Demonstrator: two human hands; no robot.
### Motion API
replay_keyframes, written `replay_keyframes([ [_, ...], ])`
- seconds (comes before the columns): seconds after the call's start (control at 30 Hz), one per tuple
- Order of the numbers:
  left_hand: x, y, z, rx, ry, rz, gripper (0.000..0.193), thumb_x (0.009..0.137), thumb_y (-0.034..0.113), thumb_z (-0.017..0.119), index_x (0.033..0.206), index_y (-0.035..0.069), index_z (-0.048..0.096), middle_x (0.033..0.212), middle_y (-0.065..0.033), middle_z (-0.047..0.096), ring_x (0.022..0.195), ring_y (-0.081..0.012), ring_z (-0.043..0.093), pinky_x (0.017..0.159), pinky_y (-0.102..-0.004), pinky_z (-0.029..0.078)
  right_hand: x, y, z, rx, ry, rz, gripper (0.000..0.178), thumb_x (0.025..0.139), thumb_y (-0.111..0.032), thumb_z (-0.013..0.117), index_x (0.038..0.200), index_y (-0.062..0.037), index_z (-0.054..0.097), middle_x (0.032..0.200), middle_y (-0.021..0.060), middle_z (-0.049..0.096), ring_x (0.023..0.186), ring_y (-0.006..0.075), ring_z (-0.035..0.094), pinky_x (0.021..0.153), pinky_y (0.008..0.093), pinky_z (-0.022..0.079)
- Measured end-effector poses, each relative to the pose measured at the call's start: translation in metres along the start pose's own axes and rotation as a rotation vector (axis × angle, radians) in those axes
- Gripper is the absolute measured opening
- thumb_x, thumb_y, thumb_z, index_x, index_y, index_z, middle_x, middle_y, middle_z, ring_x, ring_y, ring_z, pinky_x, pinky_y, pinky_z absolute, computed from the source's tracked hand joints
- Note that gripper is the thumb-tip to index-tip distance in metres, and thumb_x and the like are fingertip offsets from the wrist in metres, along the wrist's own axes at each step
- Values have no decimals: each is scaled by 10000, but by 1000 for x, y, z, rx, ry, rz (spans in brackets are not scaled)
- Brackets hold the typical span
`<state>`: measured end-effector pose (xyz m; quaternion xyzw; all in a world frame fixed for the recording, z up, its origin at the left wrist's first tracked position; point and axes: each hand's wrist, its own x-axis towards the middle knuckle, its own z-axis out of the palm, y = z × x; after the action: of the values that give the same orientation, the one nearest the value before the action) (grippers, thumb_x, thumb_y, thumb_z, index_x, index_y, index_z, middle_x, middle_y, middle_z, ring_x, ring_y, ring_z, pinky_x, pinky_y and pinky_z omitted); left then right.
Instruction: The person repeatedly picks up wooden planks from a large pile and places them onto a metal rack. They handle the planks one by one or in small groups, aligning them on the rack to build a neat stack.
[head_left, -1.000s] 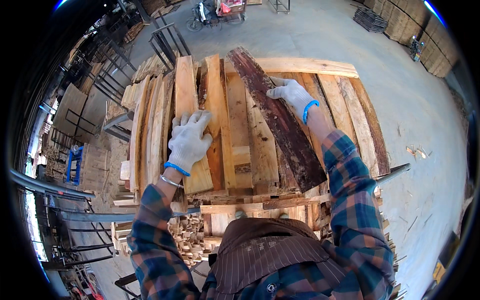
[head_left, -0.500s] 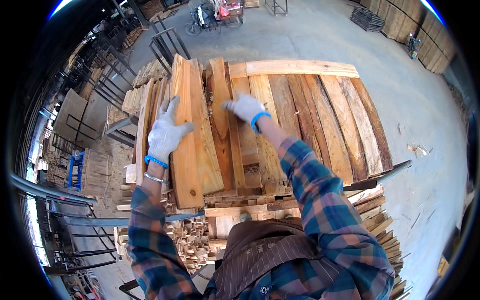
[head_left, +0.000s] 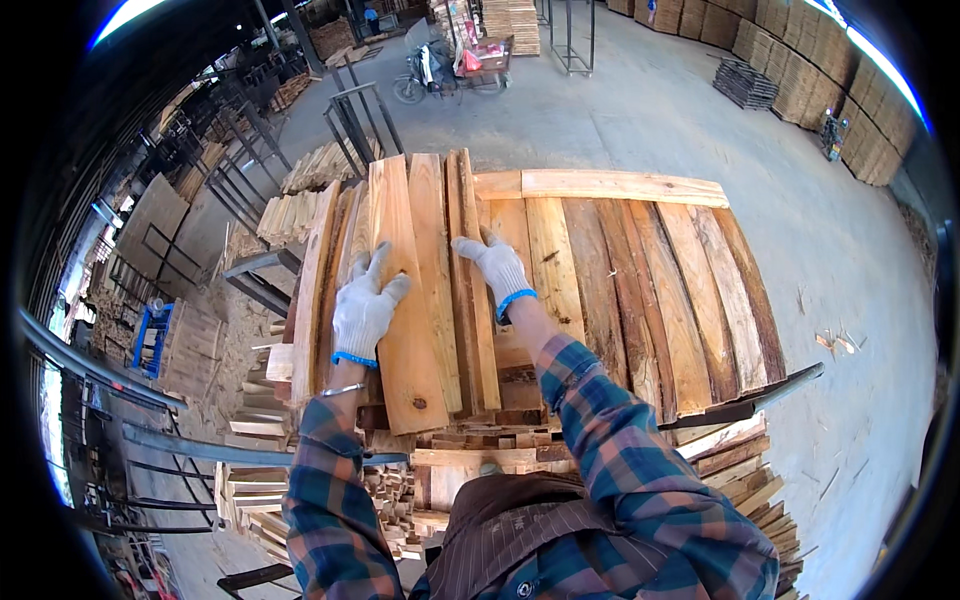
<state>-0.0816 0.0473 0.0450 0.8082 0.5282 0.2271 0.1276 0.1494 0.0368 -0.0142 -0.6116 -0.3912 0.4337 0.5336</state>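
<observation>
My left hand [head_left: 364, 312], in a white knit glove with a blue cuff, rests on a long pale plank [head_left: 405, 340]. Its fingers and thumb are spread over the plank's left part. My right hand [head_left: 500, 270], gloved alike, has its fingers bent over a narrow bark-edged plank [head_left: 468, 330]. Another light plank [head_left: 432, 240] lies between the two, close against both. Right of my right hand, a row of rough boards [head_left: 680, 300] lies side by side, some with dark bark edges. Part of what my right fingers touch is hidden by the glove.
A crosswise board [head_left: 625, 186] lies along the pile's far edge. Metal bars [head_left: 790, 385] jut out at the right. Short wood pieces [head_left: 745, 465] are stacked below. Further off are a metal rack [head_left: 357, 115], a parked cart [head_left: 485, 65] and tall wood stacks [head_left: 790, 75].
My right hand has come down onto the bark-edged plank. The planks between my hands now lie closer together. The view has shifted, showing more of the far floor.
</observation>
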Motion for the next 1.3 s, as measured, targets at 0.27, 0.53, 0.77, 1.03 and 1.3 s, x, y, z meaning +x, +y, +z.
replay_keyframes([
  [0.27, -2, 1, -2, -19, 2, -43, 659, 881, 487, 640, 1464, 225, 476, 1501, -219, 427, 1332, -383, 478, 1091, -417, 398, -5, -11, -21, 516, -212, 93, 603, 782, -338, 769, 1231, 41, 633, 1176, 163, 663, 1057, 264, 625, 919, 360, 491],
  [0.53, 1, 10, 4, 51, -28, 54, 589, 923, 458, 597, 1431, 174, 512, 1463, -142, 500, 1321, -325, 500, 1091, -384, 392, -146, -81, -223, -1178, -225, 54, 928, 723, -462, 717, 1503, -86, 383, 1033, 180, 635, 1025, 325, 625, 817, 403, 514],
  [0.77, 5, -3, 4, 36, -66, 50, 601, 950, 471, 567, 1468, 185, 464, 1494, -135, 470, 1338, -335, 484, 1101, -386, 380, -217, 10, -305, -1452, -343, -13, 829, 715, -239, 788, 1454, -387, 445, 1305, 160, 493, 1166, 368, 542, 891, 501, 520],
  [1.03, 1, -14, 9, -19, -19, 47, 585, 941, 457, 596, 1445, 176, 499, 1427, -158, 538, 1321, -294, 516, 1090, -345, 385, -218, -3, -315, -1241, -380, -108, 864, 664, -235, 791, 1455, -355, 466, 1312, 158, 520, 1234, 363, 484, 988, 481, 468],
  [1.3, -6, -6, -3, 108, -39, -22, 586, 926, 452, 578, 1447, 202, 485, 1489, -139, 468, 1322, -348, 492, 1091, -393, 395, -164, -72, -219, -731, -294, 206, 921, 702, -599, 693, 1494, -206, 436, 1210, 195, 647, 1022, 313, 643, 922, 374, 507],
])
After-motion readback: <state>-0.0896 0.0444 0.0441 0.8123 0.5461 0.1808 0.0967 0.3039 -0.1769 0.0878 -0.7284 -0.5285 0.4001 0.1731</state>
